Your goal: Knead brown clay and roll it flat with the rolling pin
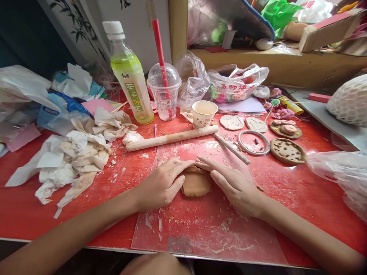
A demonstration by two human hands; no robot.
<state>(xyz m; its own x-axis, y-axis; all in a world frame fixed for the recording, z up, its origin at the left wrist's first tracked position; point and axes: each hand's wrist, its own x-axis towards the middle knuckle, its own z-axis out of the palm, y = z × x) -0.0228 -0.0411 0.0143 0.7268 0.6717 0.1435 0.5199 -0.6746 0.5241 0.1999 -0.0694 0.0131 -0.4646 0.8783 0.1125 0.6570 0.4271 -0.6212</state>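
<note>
A lump of brown clay lies flattened on a clear sheet, with a rougher, raised part at its far edge. My left hand rests against its left side, fingers stretched toward the far edge. From the right, my right hand mirrors it, fingertips over the far edge and thumb by the clay's side. Both hands are open, and their fingertips nearly meet. Just beyond them lies a pale rolling pin, slanting up to the right. A thin clay-smeared stick lies beyond my right hand.
Crumpled tissues are piled at left. Behind the pin stand a drink bottle, a plastic cup with a straw and a paper cup. At right are a ring, flat clay pieces and a plastic bag.
</note>
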